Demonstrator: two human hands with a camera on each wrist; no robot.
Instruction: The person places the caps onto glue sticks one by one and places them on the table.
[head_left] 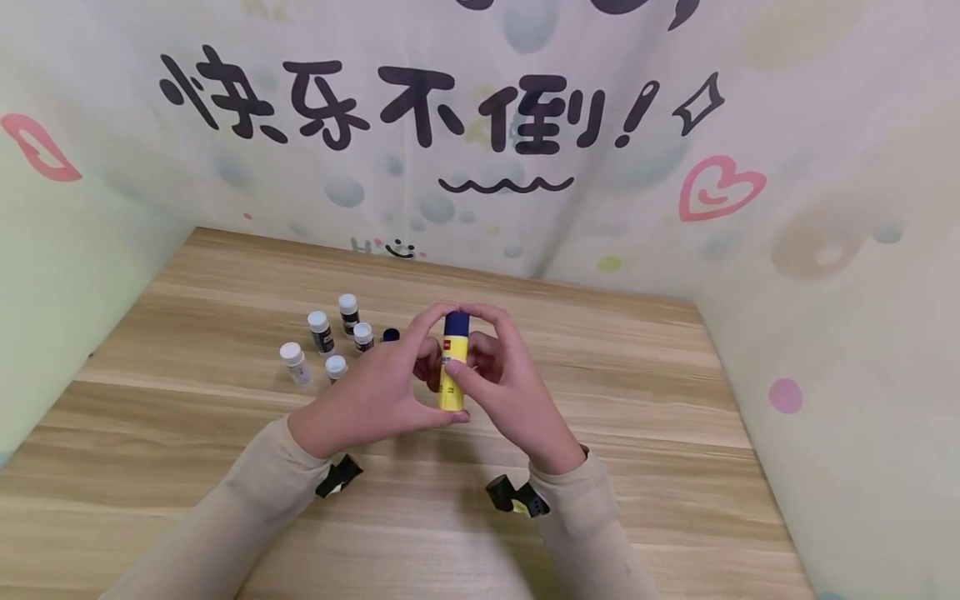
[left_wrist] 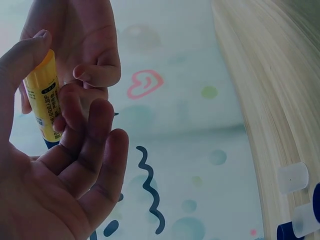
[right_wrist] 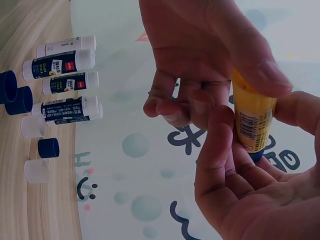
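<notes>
Yellow glue stick [head_left: 453, 379], navy cap up, approx. ctr of head frame, held above tabletop [head_left: 645, 417]. L hand [head_left: 375, 396] grips it, thumb under base; R hand [head_left: 519, 400] fingers also grip it, thumb on front. White-topped glue sticks [head_left: 321, 335] stand ctr-left.

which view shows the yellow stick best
The head view: the yellow stick shows nearly end to end, blue cap included. The left wrist view shows its printed body but only a sliver of cap; the right wrist view shows its barcode, again with little cap.
</notes>
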